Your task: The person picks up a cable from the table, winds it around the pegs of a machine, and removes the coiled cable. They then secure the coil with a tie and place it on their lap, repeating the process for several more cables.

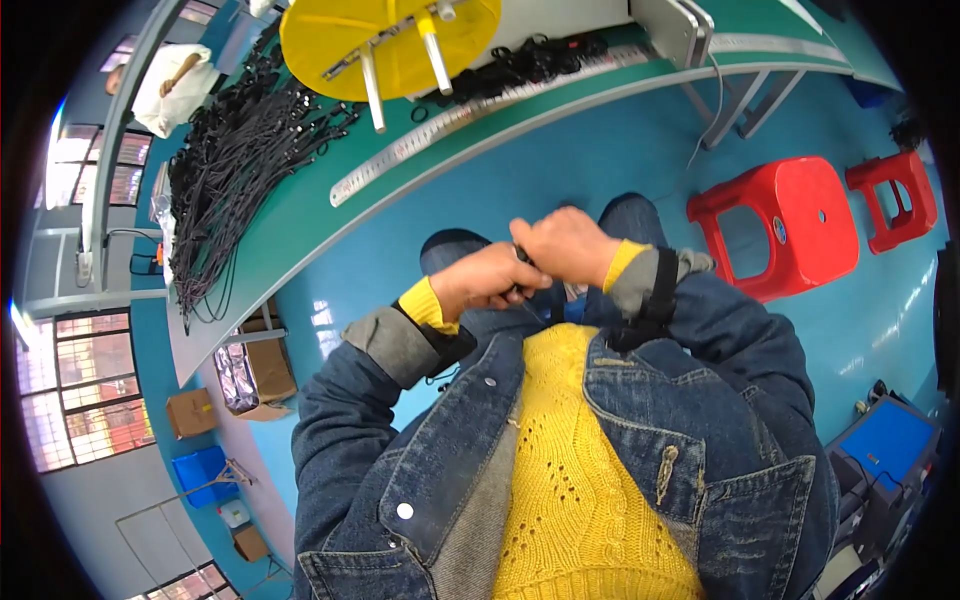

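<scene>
Held close together above my lap are my left hand (490, 275) and my right hand (568, 245), both closed. Between them a short bit of a black cable (521, 254) shows, gripped by both sets of fingers; most of it is covered. A thin dark loop (440, 377) hangs below my left wrist. On the green table (300, 190) ahead lies a big heap of black cables (235, 165) with small shiny ends. Another pile of black cables (540, 65) rests farther right, behind a long steel ruler (430, 135) along the table edge.
A yellow round reel (390, 35) with metal pegs stands on the table. Two red plastic stools, the nearer one (815, 225) larger in view, are to the right. Cardboard boxes (190, 412) and a blue bin (203, 473) sit at left. A blue-topped machine (890, 440) is at lower right.
</scene>
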The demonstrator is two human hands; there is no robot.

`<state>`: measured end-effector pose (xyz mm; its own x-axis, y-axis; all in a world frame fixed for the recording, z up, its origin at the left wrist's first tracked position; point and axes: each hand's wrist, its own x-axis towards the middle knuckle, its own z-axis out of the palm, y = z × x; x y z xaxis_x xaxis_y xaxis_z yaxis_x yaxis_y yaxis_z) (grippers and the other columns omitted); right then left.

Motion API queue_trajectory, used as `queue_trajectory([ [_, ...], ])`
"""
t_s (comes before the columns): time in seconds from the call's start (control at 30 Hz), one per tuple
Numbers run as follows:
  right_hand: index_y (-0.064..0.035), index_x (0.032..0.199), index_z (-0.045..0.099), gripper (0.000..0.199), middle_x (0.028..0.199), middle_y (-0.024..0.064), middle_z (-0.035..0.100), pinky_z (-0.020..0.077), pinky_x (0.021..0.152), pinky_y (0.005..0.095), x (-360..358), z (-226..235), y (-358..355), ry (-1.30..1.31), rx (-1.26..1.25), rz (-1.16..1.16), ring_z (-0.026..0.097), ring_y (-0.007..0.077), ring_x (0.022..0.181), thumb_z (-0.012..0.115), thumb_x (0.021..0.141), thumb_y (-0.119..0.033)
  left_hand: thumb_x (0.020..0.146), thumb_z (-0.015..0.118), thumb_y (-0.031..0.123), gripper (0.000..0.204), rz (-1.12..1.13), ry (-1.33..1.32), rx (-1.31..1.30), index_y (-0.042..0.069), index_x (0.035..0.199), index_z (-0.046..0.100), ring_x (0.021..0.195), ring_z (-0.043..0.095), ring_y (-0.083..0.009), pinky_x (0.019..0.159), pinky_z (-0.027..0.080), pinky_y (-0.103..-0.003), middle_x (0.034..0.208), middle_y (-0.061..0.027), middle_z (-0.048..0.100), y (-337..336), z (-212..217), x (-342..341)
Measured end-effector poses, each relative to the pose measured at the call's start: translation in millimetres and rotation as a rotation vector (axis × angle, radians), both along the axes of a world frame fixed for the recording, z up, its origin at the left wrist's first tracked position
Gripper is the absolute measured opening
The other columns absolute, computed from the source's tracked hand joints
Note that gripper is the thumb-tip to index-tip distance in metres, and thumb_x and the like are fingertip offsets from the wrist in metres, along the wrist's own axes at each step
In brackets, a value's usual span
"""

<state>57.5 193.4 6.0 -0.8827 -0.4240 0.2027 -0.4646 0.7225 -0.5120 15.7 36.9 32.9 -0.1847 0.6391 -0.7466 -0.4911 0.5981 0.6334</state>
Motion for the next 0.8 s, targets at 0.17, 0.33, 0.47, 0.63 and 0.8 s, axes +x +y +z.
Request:
queue_trajectory([
  [0.17,-0.0027,0.076,0.053,0.014,0.064,0.0182,0.059,0.0455,0.055,0.0445,6.7,-16.3,-7.5,0.018,-0.208,-0.077,0.058,0.0366,0.061,0.055,0.07,-0.015,0.08,0.057,0.013,0.01,0.083,0.158,0.075,0.004,0.075,0.054,0.047,0.044,-0.0071,0.039,0.032,-0.02,0.06,-0.0009,0.049,3.2,10.4,19.8],
  [0.33,-0.0013,0.077,0.052,0.017,0.064,0.0195,0.059,0.045,0.055,0.0446,-4.3,-26.7,-21.3,0.051,-0.331,-0.053,0.058,0.0374,0.061,0.057,0.067,-0.014,0.079,0.057,0.012,0.009,0.045,0.48,-0.022,0.006,0.074,0.053,0.046,0.043,-0.0068,0.039,0.031,-0.02,0.059,0.0001,0.048,-6.2,-5.5,14.0],
  [0.47,-0.0009,0.078,0.052,0.018,0.065,0.0198,0.059,0.0448,0.055,0.0444,-26.0,-20.4,-34.6,-0.022,-0.217,0.039,0.058,0.0377,0.062,0.057,0.066,-0.014,0.079,0.056,0.013,0.01,0.152,0.235,-0.06,0.007,0.073,0.051,0.046,0.044,-0.0068,0.039,0.032,-0.02,0.059,0.0004,0.048,-26.2,-7.2,-0.2],
  [0.63,-0.002,0.081,0.053,0.018,0.065,0.0184,0.059,0.0453,0.056,0.0443,-46.3,9.2,-61.3,-0.09,-0.089,0.219,0.058,0.0375,0.062,0.056,0.067,-0.013,0.079,0.054,0.015,0.013,0.348,0.244,-0.024,0.007,0.069,0.05,0.048,0.045,-0.0068,0.038,0.032,-0.02,0.058,0.0009,0.047,-65.5,-19.3,3.1],
  [0.8,-0.0034,0.082,0.057,0.017,0.074,0.0164,0.061,0.0474,0.061,0.0425,-95.9,30.5,-70.9,0.247,-0.209,0.251,0.059,0.035,0.07,0.056,0.072,-0.017,0.082,0.055,0.016,0.012,0.733,0.105,0.207,0.009,0.076,0.048,0.05,0.042,-0.0073,0.039,0.03,-0.019,0.063,-0.0001,0.045,-93.9,-21.0,12.0],
])
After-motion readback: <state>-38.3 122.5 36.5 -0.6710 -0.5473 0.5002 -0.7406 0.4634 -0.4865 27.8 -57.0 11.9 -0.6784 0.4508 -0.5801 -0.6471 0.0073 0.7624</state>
